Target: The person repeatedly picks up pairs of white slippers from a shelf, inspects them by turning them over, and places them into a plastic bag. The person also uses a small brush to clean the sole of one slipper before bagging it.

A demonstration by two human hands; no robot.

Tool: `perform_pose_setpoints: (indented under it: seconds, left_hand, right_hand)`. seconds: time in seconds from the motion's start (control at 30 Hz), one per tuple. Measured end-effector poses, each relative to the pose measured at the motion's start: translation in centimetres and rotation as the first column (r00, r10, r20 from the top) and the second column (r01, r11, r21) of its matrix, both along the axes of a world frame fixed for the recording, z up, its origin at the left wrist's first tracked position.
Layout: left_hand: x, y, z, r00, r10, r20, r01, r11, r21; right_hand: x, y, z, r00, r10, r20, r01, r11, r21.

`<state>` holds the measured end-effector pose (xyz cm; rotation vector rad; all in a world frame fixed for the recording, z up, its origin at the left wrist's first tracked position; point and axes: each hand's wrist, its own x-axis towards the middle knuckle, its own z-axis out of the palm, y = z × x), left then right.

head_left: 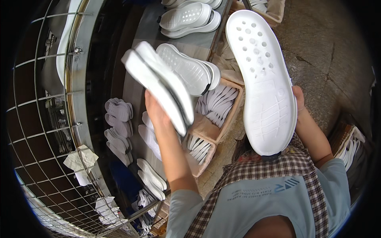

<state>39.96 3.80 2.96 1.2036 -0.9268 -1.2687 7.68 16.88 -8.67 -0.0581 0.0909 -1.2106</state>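
Observation:
In my left hand [156, 109] is a pair of white shoe soles [158, 81], tilted and seen edge-on, with a dark gap between them. They are slightly blurred, and most of my fingers are hidden behind them. My right hand [299, 97] grips the edge of a large white shoe sole [270, 101]. Round holes dot its far end, and grooved lines cross its near end. A black piece [272, 156] shows at its lower tip. Just beyond my left hand, another pair of white soles [184, 69] lies stacked on the grey bench [147, 29].
A wire mesh guard [39, 95] and metal frame stand on the left. More soles [186, 16] lie at the bench's far end, others [119, 131] at its left. Lined crates [240, 93] of white pieces stand below, and another crate [345, 141] sits at right.

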Motion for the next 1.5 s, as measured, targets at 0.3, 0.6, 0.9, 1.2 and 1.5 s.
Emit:
perform_pose_setpoints:
  seconds: [0.3,0.6,0.9,1.2,1.5]
  left_hand:
    - [2.4,-4.6,-0.8,0.975,0.031,0.221,-0.010,0.995,-0.095]
    - [3.7,6.4,2.3,0.545,-0.522,-0.656,0.568,0.806,-0.170]
    - [-0.2,15.1,-7.7,0.809,-0.214,-0.548,0.207,0.975,-0.075]
    - [1.1,18.9,-5.6,0.855,0.103,-0.509,-0.091,0.995,0.049]
    - [4.6,18.5,-8.0,0.931,0.242,-0.271,-0.223,0.970,0.099]
  right_hand:
    - [-0.2,1.6,0.0,1.000,-0.016,-0.004,0.016,0.999,0.028]
    - [3.0,-0.5,3.5,0.946,0.045,-0.321,-0.104,0.980,-0.168]
    - [11.2,-0.2,9.4,0.702,-0.223,-0.677,-0.321,0.749,-0.580]
    - [6.6,-1.5,4.6,0.373,0.081,-0.924,-0.889,0.317,-0.331]
    - [3.9,7.9,-16.6,-0.295,0.179,-0.939,-0.913,0.236,0.332]
